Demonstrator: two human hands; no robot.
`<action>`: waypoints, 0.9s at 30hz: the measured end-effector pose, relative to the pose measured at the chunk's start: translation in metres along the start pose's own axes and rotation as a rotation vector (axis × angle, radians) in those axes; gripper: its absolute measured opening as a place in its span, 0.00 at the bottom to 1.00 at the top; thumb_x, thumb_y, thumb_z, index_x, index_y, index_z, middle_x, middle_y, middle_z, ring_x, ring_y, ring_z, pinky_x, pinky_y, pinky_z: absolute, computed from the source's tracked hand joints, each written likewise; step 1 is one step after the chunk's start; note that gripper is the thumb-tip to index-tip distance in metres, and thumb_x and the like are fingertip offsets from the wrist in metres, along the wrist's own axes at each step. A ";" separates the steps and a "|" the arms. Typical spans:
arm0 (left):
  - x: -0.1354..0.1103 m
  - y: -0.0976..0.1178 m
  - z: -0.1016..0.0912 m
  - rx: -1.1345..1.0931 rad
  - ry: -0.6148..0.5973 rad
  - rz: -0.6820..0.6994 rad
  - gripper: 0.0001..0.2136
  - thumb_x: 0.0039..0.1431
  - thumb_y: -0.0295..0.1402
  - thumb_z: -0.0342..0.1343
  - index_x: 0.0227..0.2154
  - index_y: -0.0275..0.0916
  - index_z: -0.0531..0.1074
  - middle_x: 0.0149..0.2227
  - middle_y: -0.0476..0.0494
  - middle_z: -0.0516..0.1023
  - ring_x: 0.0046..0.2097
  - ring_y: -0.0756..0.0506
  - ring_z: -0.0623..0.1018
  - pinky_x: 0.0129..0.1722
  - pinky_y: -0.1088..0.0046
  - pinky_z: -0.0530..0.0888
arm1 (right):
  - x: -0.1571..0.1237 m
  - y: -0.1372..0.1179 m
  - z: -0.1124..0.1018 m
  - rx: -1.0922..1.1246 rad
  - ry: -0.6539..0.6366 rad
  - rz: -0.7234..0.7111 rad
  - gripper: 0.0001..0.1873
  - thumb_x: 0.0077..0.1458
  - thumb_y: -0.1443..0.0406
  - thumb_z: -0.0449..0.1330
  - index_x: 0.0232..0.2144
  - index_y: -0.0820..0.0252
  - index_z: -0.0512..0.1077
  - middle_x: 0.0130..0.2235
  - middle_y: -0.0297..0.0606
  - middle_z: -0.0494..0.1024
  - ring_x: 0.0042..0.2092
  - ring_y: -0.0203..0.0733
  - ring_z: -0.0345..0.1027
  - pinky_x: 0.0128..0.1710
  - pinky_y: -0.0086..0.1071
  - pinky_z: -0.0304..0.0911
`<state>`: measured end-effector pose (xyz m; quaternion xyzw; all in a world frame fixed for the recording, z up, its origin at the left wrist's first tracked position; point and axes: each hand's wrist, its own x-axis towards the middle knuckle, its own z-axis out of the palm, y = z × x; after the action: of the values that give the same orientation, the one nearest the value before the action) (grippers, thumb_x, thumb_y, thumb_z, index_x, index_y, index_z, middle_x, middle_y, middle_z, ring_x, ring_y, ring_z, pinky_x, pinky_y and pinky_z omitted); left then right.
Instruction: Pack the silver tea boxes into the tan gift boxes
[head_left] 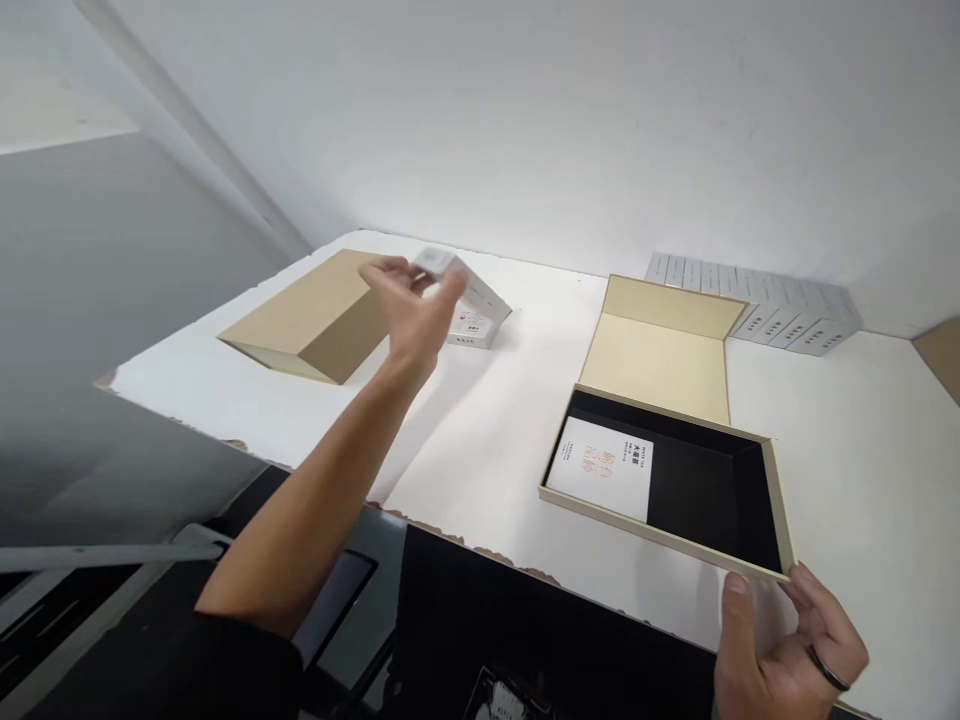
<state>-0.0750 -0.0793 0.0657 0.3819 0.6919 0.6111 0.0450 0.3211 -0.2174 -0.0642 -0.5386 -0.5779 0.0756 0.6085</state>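
Observation:
My left hand (417, 308) is stretched out over the far left of the white table (480, 420), its fingers pinched on a small white box (441, 264) lifted just above another white box (477, 318) lying there. My right hand (786, 650) rests at the near right corner of an open tan gift box (780, 500) with a black inside; its thumb and fingers touch that corner. One white box with orange print (601, 466) lies flat in the left end of the gift box. The tan lid flap (660, 345) stands open behind.
A closed tan box (315, 318) lies at the far left of the table. A row of several white boxes (765, 302) lines the back wall at the right. Another tan piece (941, 355) shows at the right edge. The table's front edge is rough, with dark equipment below.

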 end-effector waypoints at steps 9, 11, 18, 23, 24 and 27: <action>-0.109 0.150 0.038 -0.005 -1.106 0.339 0.33 0.52 0.39 0.72 0.55 0.43 0.58 0.44 0.43 0.80 0.45 0.40 0.82 0.43 0.59 0.78 | 0.000 -0.009 -0.001 0.057 0.039 0.140 0.31 0.51 0.61 0.73 0.53 0.61 0.67 0.52 0.48 0.72 0.53 0.51 0.70 0.57 0.56 0.62; -0.134 0.165 0.059 0.175 -1.367 0.466 0.32 0.54 0.38 0.72 0.56 0.37 0.60 0.39 0.43 0.81 0.42 0.40 0.82 0.47 0.57 0.77 | 0.002 -0.015 -0.001 0.108 0.072 0.197 0.30 0.52 0.61 0.72 0.53 0.61 0.67 0.51 0.49 0.73 0.52 0.50 0.71 0.57 0.56 0.61; -0.171 0.158 0.108 0.418 -1.670 0.699 0.29 0.59 0.44 0.68 0.55 0.30 0.68 0.49 0.30 0.82 0.55 0.31 0.80 0.57 0.52 0.71 | 0.004 -0.019 -0.004 0.133 0.086 0.286 0.28 0.54 0.58 0.71 0.52 0.61 0.66 0.51 0.49 0.74 0.51 0.48 0.72 0.57 0.54 0.63; -0.131 0.126 0.072 0.106 -1.239 0.493 0.12 0.68 0.43 0.59 0.44 0.40 0.73 0.48 0.42 0.83 0.48 0.42 0.81 0.46 0.65 0.75 | 0.005 -0.020 -0.004 0.132 0.090 0.257 0.28 0.53 0.59 0.72 0.52 0.61 0.67 0.51 0.50 0.74 0.51 0.49 0.72 0.57 0.55 0.63; -0.114 0.113 0.062 0.103 -1.040 0.466 0.10 0.69 0.42 0.57 0.42 0.40 0.72 0.47 0.43 0.82 0.47 0.43 0.80 0.47 0.65 0.75 | 0.005 -0.021 -0.003 0.130 0.087 0.266 0.29 0.53 0.59 0.72 0.52 0.62 0.67 0.50 0.50 0.74 0.51 0.50 0.72 0.57 0.55 0.63; -0.058 0.060 0.035 0.384 -0.432 0.355 0.17 0.59 0.39 0.64 0.46 0.40 0.68 0.53 0.37 0.76 0.57 0.36 0.75 0.58 0.56 0.71 | 0.004 -0.021 -0.002 0.120 0.078 0.309 0.29 0.52 0.58 0.72 0.52 0.63 0.68 0.50 0.51 0.74 0.51 0.52 0.72 0.57 0.59 0.63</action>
<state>0.0129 -0.0876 0.0868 0.6188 0.6913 0.3729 0.0107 0.3131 -0.2242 -0.0457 -0.5862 -0.4586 0.1818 0.6427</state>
